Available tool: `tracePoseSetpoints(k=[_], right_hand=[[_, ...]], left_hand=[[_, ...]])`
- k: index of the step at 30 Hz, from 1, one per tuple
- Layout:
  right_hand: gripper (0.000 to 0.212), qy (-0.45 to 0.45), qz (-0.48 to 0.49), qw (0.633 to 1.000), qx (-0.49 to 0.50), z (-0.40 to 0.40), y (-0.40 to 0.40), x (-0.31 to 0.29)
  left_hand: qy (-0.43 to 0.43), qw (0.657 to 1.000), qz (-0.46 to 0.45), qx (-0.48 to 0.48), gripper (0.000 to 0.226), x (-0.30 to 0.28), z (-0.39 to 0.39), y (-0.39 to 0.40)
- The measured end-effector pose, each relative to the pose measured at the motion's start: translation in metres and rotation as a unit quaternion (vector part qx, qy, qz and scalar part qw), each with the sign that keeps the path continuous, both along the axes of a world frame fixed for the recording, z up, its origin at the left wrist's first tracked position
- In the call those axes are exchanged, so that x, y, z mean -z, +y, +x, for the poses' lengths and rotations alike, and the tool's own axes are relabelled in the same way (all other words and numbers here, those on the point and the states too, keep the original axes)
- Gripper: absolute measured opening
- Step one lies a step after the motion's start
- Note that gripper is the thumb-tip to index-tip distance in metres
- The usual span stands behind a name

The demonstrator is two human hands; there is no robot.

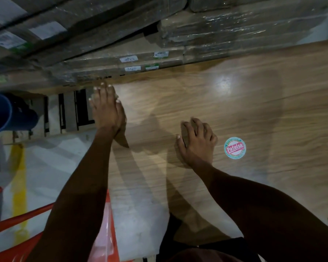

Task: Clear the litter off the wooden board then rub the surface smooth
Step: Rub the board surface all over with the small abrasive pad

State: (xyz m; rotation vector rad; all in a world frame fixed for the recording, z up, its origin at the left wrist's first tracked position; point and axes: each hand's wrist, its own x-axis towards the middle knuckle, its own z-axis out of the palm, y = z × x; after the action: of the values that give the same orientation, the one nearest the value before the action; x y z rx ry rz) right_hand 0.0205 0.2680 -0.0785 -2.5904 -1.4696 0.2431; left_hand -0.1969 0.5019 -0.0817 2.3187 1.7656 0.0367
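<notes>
A large wooden board (254,114) with a light grain fills the right and middle of the head view. My left hand (106,108) lies at the board's left edge with fingers straight, edge-on to the surface. My right hand (196,142) rests on the board near its middle, fingers curled over a small brownish block (185,135) that is mostly hidden under them. A round teal and red sticker (234,147) sits on the board just right of my right hand.
Stacks of plastic-wrapped flat packs (159,35) run along the board's far edge. A blue cylinder (6,114) and a slatted pallet (68,110) lie to the left. Orange plastic (17,235) and a yellow floor line (19,186) are at lower left.
</notes>
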Motion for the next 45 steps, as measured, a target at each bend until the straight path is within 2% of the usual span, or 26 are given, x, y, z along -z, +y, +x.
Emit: tracePoseSetpoints(k=[5, 7, 12, 15, 17, 20, 22, 28, 30, 34, 37, 42, 45], right_hand=[[0.051, 0.001, -0.005, 1.000, 0.003, 0.000, 0.000, 0.001], [0.051, 0.004, -0.001, 1.000, 0.003, 0.001, -0.001, 0.001], [0.050, 0.004, 0.010, 1.000, 0.005, 0.001, -0.001, 0.001], [0.050, 0.003, 0.007, 1.000, 0.002, 0.000, 0.000, 0.001], [0.050, 0.005, 0.004, 1.000, 0.002, 0.000, 0.000, 0.000], [0.049, -0.004, 0.005, 1.000, 0.005, 0.000, 0.000, 0.001], [0.050, -0.002, 0.007, 1.000, 0.007, 0.000, 0.000, 0.001], [0.048, 0.004, 0.011, 1.000, 0.006, -0.001, 0.000, 0.001], [0.048, 0.006, 0.012, 1.000, 0.006, -0.001, 0.000, 0.000], [0.048, 0.001, 0.012, 1.000, 0.007, -0.001, 0.000, 0.000], [0.047, 0.000, 0.015, 1.000, 0.008, -0.001, 0.000, 0.001], [0.048, -0.001, 0.012, 1.000, 0.004, -0.001, -0.001, 0.001], [0.049, 0.002, 0.012, 1.000, 0.007, -0.001, -0.001, 0.001]], left_hand=[[-0.029, 0.996, -0.008, 0.084, 0.060, -0.001, 0.046, -0.066], [-0.036, 0.995, -0.012, 0.088, 0.059, 0.003, 0.044, -0.069], [0.003, 1.000, 0.005, -0.014, 0.057, 0.006, -0.005, -0.024], [-0.009, 1.000, -0.001, -0.023, 0.059, 0.001, -0.011, -0.023], [-0.009, 1.000, -0.001, -0.002, 0.060, -0.005, 0.010, -0.045], [-0.023, 0.996, -0.006, 0.084, 0.060, -0.005, 0.039, -0.084], [-0.026, 0.993, -0.004, 0.111, 0.060, -0.002, 0.036, -0.081], [-0.011, 0.999, 0.001, -0.040, 0.059, 0.005, -0.016, -0.038], [-0.015, 0.999, 0.002, -0.039, 0.060, 0.005, -0.009, -0.049], [-0.021, 0.999, 0.002, 0.046, 0.061, 0.005, 0.009, -0.102], [-0.025, 0.996, 0.002, 0.087, 0.060, 0.005, 0.000, -0.105], [-0.018, 0.999, 0.002, -0.037, 0.060, 0.004, -0.017, -0.061], [-0.023, 0.999, 0.001, -0.046, 0.061, 0.004, -0.007, -0.070]])
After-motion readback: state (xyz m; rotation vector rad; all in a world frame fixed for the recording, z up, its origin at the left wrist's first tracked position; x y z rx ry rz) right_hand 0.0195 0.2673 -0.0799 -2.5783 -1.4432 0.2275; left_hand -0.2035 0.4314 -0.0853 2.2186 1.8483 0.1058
